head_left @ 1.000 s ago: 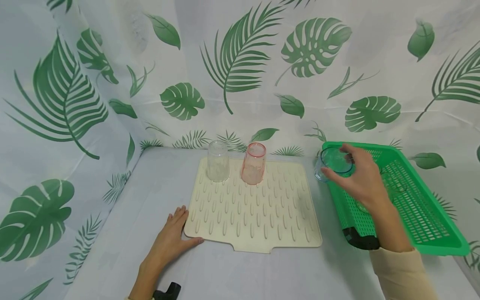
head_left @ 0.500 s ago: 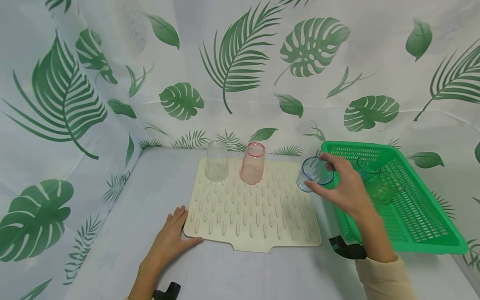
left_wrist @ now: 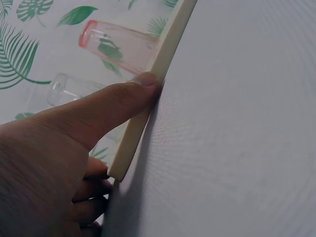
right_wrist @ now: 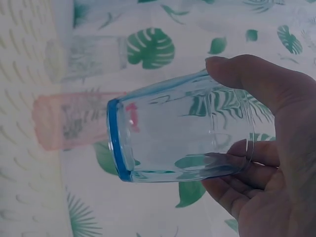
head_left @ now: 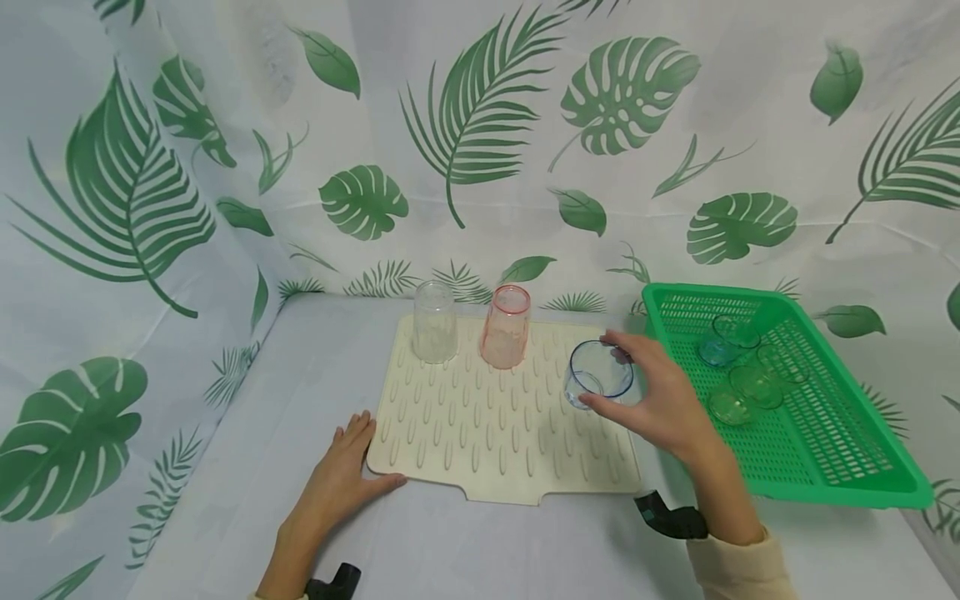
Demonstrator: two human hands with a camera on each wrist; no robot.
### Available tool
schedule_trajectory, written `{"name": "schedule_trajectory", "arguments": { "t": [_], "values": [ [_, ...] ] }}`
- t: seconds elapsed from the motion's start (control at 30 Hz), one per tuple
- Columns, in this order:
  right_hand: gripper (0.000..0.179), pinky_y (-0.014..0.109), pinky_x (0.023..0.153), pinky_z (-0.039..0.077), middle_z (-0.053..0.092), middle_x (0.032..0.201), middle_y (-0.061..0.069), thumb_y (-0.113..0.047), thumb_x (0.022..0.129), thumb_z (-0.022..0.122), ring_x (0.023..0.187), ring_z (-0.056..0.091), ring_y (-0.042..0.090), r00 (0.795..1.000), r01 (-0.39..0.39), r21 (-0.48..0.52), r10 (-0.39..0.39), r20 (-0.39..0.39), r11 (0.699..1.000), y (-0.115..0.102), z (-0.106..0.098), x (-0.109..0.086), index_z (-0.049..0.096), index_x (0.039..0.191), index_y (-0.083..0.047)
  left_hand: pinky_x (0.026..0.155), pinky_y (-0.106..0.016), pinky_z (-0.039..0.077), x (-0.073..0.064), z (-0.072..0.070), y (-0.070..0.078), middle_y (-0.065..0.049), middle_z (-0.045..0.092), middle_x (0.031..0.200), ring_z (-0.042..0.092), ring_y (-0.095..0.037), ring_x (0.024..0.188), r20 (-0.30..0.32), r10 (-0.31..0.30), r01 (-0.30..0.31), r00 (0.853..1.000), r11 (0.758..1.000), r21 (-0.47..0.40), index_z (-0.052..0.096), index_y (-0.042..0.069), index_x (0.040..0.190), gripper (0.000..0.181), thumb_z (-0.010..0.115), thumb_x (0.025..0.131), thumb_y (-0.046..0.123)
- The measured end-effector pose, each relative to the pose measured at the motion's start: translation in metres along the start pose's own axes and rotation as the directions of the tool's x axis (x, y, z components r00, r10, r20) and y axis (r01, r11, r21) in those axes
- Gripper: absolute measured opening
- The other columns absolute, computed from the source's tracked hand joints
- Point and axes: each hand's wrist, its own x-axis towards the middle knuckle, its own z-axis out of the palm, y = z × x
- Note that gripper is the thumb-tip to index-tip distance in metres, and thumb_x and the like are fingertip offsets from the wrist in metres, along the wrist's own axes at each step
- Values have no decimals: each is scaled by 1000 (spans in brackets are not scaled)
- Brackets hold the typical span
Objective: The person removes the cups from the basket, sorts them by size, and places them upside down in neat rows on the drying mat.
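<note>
My right hand (head_left: pixel 663 404) holds a clear blue-tinted drinking glass (right_wrist: pixel 168 131) near its upper end, thumb on one side and fingers on the other. The glass is over the right part of a cream ridged drying mat (head_left: pixel 487 442), its thick blue base toward the mat in the right wrist view. At the mat's front left corner rests my left hand (head_left: pixel 337 467), fingers extended along the left edge and thumb (left_wrist: pixel 145 79) against the front edge. Farther back on the mat stand a clear glass (head_left: pixel 435 329) and a pink glass (head_left: pixel 506 333), narrower ends up.
To the right of the mat is a green plastic basket (head_left: pixel 862 400) with perforated walls. Inside it lie a blue glass (head_left: pixel 718 352) and green-looking glasses (head_left: pixel 729 407). A leaf-print curtain (head_left: pixel 480 167) hangs behind the white-covered table (head_left: pixel 315 358).
My right hand has carried the blue glass leftward from the basket's near left rim to over the mat. The left hand and the two standing glasses stay put.
</note>
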Motion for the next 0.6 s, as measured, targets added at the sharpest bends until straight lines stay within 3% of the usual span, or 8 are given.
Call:
{"name": "schedule_trajectory", "arguments": {
  "t": [0.17, 0.27, 0.6],
  "values": [
    [80, 44, 83, 57, 63, 128, 11, -27, 70, 91, 110, 60, 23, 999, 3, -12, -3, 37, 1000, -6, 7, -4, 55, 138, -6, 126, -54, 18, 0, -1, 0, -20, 29, 163, 22, -37, 154, 9, -5, 5, 1000, 1000, -2, 36, -2, 153, 107, 80, 76, 60],
    [81, 51, 84, 58, 63, 129, 10, -27, 70, 92, 112, 59, 23, 998, 4, 3, -4, 55, 1000, -9, 10, -6, 55, 139, -7, 126, -54, 18, 0, -2, 1, -20, 29, 163, 22, -37, 154, 16, -9, 9, 1000, 1000, -2, 36, -2, 153, 107, 79, 76, 60],
    [83, 48, 87, 57, 63, 132, 8, -25, 68, 93, 116, 57, 21, 995, 50, 60, -55, 83, 997, -16, 21, -7, 54, 140, -8, 125, -56, 20, 2, -6, 2, -18, 28, 164, 20, -38, 154, 54, -54, 56, 997, 998, -34, 34, 1, 155, 107, 79, 77, 59]
  ]
}}
